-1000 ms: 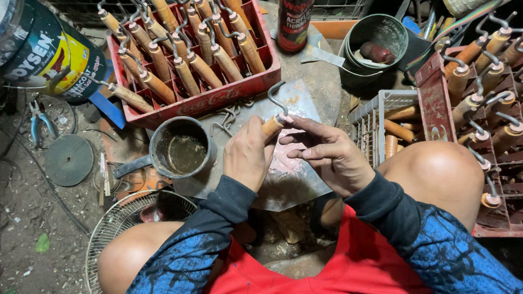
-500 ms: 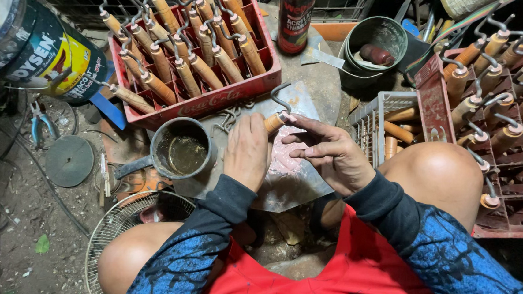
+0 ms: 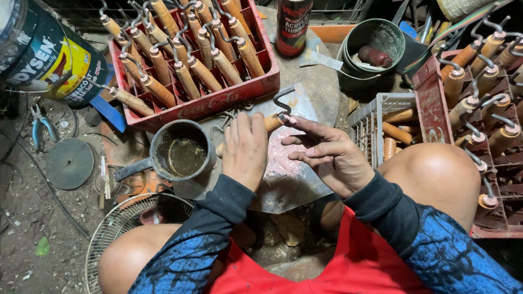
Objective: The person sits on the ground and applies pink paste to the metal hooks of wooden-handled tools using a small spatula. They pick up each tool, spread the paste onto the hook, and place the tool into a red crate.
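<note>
At the far left a large paint bucket [image 3: 22, 53] leans over a bare dirt floor [image 3: 11, 256], with blue-handled pliers [image 3: 40, 127] and a dark round disc [image 3: 69, 163] lying below it. A wire fan guard [image 3: 106, 250] rests by the person's knee. Next comes a red crate [image 3: 209, 101] packed with wooden handles fitted with bent wire, and in front of it a small metal pot [image 3: 179, 151] of murky liquid.

The left hand [image 3: 244, 151] is curled around a wooden handle [image 3: 272, 123] over a smeared metal sheet [image 3: 288, 176]; the right hand [image 3: 329, 154] is half open, its fingertips [image 3: 289, 120] touching the handle's end below its wire hook [image 3: 283, 99].

Behind stand a red-capped bottle [image 3: 292, 16] and a green bucket [image 3: 374, 47]. A white basket [image 3: 370, 118] and a 2nd red crate [image 3: 508, 166] of handles fill the right.
</note>
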